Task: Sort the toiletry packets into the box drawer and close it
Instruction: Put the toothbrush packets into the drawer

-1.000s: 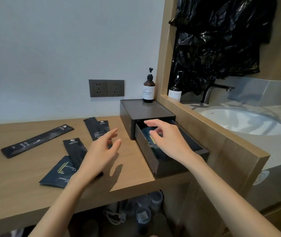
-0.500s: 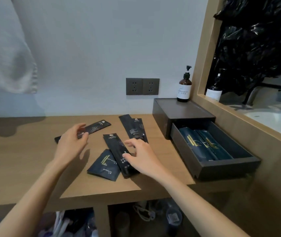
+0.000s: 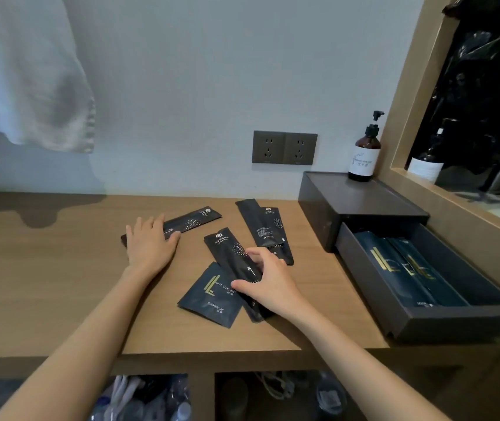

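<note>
Wooden counter (image 3: 60,268): my left hand (image 3: 151,247) flat, pinning a long packet (image 3: 187,224); right hand (image 3: 268,284) pinching the toothbrush packet (image 3: 233,262) for the open drawer (image 3: 373,299).

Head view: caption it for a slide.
Both hands on dark toiletry packets beside open drawer.

Brown pump bottle (image 3: 364,153) stands upright by the wall; double socket (image 3: 284,148) beside it; pale towel (image 3: 26,71) hangs left.
</note>
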### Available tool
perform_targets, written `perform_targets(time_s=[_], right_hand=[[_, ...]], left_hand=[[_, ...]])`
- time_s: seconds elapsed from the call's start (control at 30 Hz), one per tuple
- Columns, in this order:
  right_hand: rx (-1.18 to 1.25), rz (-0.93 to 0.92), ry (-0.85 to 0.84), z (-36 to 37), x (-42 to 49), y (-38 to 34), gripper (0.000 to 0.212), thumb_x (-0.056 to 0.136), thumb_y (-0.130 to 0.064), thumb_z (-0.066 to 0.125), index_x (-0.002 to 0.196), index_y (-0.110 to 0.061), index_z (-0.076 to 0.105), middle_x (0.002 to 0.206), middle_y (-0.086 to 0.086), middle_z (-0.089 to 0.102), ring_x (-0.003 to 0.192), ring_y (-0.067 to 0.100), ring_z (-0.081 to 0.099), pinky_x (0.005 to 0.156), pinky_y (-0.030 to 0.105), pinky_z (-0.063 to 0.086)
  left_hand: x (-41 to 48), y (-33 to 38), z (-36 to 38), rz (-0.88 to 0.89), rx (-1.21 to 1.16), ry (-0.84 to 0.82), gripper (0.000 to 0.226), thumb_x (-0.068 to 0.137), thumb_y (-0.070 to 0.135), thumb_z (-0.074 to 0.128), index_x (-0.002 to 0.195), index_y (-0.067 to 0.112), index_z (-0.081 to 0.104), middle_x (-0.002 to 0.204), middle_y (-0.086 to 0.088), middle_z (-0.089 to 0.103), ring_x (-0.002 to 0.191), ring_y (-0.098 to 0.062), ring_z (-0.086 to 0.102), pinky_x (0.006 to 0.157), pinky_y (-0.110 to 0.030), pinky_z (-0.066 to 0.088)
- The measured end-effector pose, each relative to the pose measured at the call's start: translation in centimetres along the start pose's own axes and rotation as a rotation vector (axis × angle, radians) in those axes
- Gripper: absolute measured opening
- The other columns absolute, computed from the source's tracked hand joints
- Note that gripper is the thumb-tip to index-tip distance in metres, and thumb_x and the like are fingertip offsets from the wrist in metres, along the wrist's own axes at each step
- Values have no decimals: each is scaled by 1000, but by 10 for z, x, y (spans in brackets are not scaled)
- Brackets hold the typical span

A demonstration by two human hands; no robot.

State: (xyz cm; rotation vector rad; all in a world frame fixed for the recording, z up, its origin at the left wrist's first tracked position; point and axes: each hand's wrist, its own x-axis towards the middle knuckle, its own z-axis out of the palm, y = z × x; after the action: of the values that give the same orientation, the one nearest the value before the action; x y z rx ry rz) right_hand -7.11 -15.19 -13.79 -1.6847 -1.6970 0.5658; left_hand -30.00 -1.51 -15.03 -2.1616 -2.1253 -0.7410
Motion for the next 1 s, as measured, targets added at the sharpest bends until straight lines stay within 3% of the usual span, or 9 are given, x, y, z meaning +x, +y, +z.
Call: perform_targets(time_s=[0.13, 0.23, 0.37, 0.53, 0.77, 0.83, 0.93, 1.0], right_hand=[[109, 34, -9, -3, -1, 1, 73, 70, -39, 81, 131, -30, 42, 110, -6, 60, 111, 16, 55, 93, 36, 48], [150, 32, -6, -5, -4, 0, 73, 73, -34, 80, 133, -28, 39, 94, -14, 57, 96, 8, 59, 84, 28, 49], [200, 26, 41, -5, -8, 0, 72, 74, -31, 79, 133, -30, 39, 96, -8, 63, 91, 6, 62, 81, 29, 52], [311, 33, 130, -5, -9, 5, 67, 72, -27, 81, 127, -31, 43, 96, -5, 68, 87, 6, 64, 77, 28, 54], [453, 63, 236, -5, -8, 9, 59, 68, -22, 84, 115, -30, 49, 95, -6, 68, 85, 6, 67, 72, 28, 57], [480, 65, 246, -5, -7, 10, 59, 68, -21, 84, 114, -31, 49, 97, -5, 68, 87, 6, 67, 70, 26, 56], [508, 70, 249, -5, -8, 10, 59, 69, -22, 85, 115, -31, 49, 101, -6, 67, 91, 7, 66, 67, 23, 56], [515, 68, 251, -6, -8, 9, 59, 70, -22, 84, 116, -31, 48, 103, -7, 65, 93, 7, 65, 63, 17, 55]], left_hand=[[4, 3, 4, -47, -19, -32, 62, 94, 49, 45, 142, 11, 42, 132, -15, 59, 127, -35, 48, 113, -54, 17], [3, 2, 4, -62, -49, -5, 59, 93, 48, 49, 139, 12, 47, 130, -14, 59, 122, -33, 51, 112, -50, 21], [-1, -1, -1, -99, -106, 4, 66, 86, 54, 57, 139, 16, 49, 129, -15, 57, 122, -35, 49, 101, -45, 36], [-6, 0, -8, -176, -107, -35, 78, 78, 65, 60, 141, 23, 46, 135, -14, 53, 126, -38, 41, 101, -46, 30], [-1, -1, -11, -232, -240, -88, 79, 72, 62, 70, 138, 23, 48, 131, -1, 61, 128, -37, 44, 102, -45, 31], [-3, 0, -13, -189, -173, -52, 65, 75, 59, 67, 129, 22, 58, 123, -3, 65, 121, -38, 48, 96, -43, 35], [-7, 1, -14, -3, -14, 38, 39, 84, 51, 58, 106, 22, 71, 97, -9, 69, 96, -36, 59, 74, -37, 46], [-8, 4, -15, 74, 80, 65, 35, 91, 45, 51, 98, 18, 72, 85, -9, 67, 83, -34, 62, 60, -32, 42]])
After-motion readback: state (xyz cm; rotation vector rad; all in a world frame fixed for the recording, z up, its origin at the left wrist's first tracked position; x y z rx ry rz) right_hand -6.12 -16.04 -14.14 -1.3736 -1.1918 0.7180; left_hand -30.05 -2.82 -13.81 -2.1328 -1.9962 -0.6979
